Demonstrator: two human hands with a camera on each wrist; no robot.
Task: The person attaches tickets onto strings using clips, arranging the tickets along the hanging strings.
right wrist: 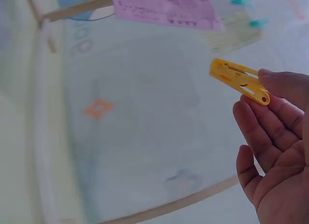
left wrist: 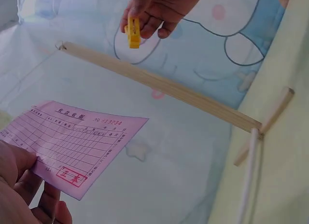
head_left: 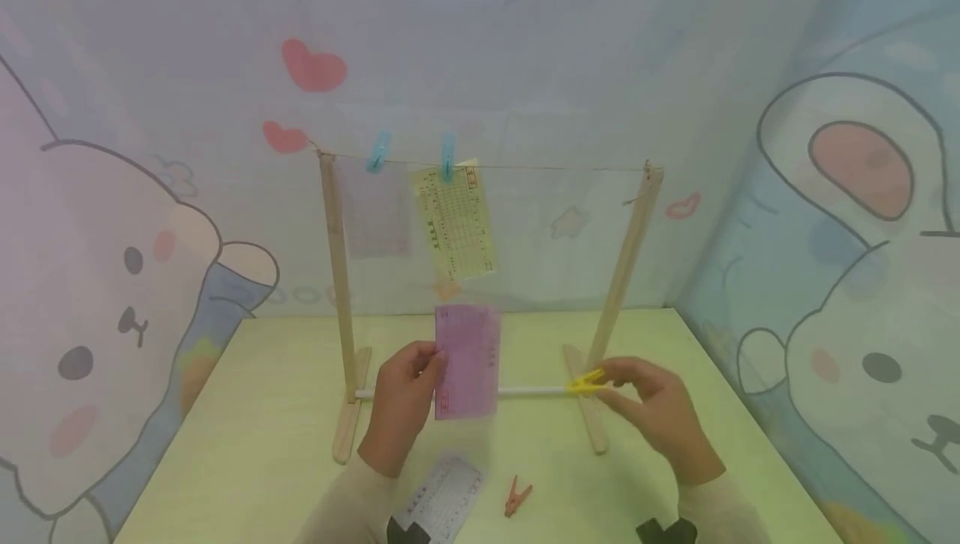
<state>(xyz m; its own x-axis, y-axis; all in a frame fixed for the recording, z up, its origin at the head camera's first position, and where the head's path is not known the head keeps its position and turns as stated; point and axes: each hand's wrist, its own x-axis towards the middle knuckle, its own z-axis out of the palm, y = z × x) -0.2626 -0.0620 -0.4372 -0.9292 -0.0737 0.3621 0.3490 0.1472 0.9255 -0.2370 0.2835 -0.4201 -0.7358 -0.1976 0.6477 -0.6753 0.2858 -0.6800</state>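
Observation:
My left hand (head_left: pixel 406 390) pinches a pink receipt slip (head_left: pixel 467 363) by its side edge, thumb on the near face, and holds it upright above the table. In the left wrist view the slip's printed grid and red stamp show. A yellow clothespin (right wrist: pixel 239 81) is pinched between the thumb and fingers of my right hand (head_left: pixel 656 406), to the right of the slip and apart from it. Behind, a yellow receipt slip (head_left: pixel 456 223) hangs from a string (head_left: pixel 555 167) under a blue clothespin (head_left: pixel 447 157). A pale slip (head_left: pixel 378 219) hangs at another blue clothespin (head_left: pixel 378 152).
The string runs between a left wooden post (head_left: pixel 339 277) and a right wooden post (head_left: pixel 626 261), joined low down by a white rod (head_left: pixel 532 391). On the table (head_left: pixel 247 411) lie a white slip (head_left: pixel 446 494), partly behind my left forearm, and a reddish clothespin (head_left: pixel 517 497).

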